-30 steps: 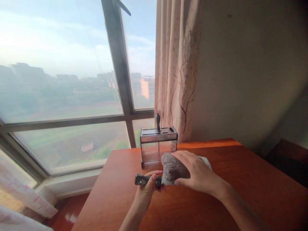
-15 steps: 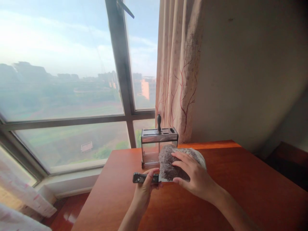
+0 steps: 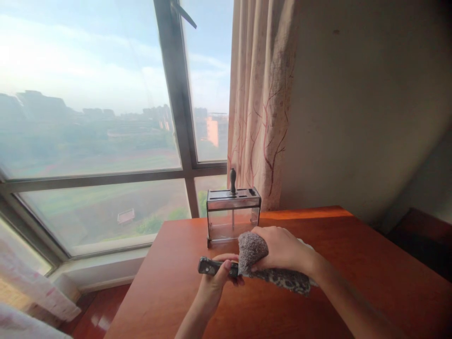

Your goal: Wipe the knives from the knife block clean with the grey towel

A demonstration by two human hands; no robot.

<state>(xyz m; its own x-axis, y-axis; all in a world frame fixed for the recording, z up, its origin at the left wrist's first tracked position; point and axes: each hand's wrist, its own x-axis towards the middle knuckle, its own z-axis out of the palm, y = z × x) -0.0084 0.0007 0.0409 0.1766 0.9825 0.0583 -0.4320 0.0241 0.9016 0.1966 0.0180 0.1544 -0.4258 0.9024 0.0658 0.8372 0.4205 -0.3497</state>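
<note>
Here knife handle (image 3: 212, 267) inside left-hand fingers (image 3: 226, 274); cloth (image 3: 263, 261) under right-hand fingers (image 3: 264, 263).

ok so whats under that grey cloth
The grey cloth is wrapped around something whose dark handle sticks out left, gripped by the left hand. The right hand presses the cloth on top. The covered part, likely a blade, is hidden.

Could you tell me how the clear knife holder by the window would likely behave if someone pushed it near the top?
The knife holder stands tall on a narrow base, so a high push would probably tip it rather than slide it. Its clear walls show it nearly empty, with one dark handle up top, so it is likely light. The glossy table looks slippery.
</note>
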